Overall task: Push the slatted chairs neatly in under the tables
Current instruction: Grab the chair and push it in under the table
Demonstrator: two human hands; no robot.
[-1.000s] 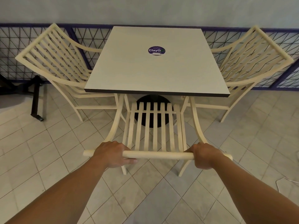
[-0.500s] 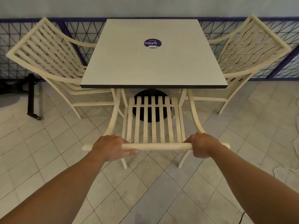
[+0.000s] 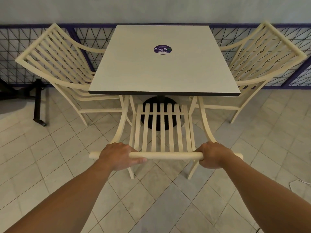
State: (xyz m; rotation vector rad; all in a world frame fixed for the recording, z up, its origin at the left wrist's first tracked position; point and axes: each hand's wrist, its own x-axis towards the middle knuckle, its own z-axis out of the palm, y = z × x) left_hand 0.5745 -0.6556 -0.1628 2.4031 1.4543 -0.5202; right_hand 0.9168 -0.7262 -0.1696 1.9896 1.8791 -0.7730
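A cream slatted chair (image 3: 162, 132) stands in front of me, its seat partly under the near edge of a square grey table (image 3: 161, 76). My left hand (image 3: 117, 155) grips the left part of the chair's round top rail. My right hand (image 3: 212, 155) grips the right part of the same rail. Two more slatted chairs stand at the table's sides: one on the left (image 3: 55, 64) and one on the right (image 3: 262, 56), both with their seats partly under the tabletop.
The table has a black round base (image 3: 159, 101) and a purple sticker (image 3: 162, 49) on top. A wire-mesh fence (image 3: 15, 47) with purple rails runs behind. A black stand (image 3: 38, 101) is on the left. A white cable (image 3: 301, 183) lies on the tiled floor at right.
The near chair has slid a little further in under the table, with both hands still gripping its top rail. The camera view has shifted slightly.
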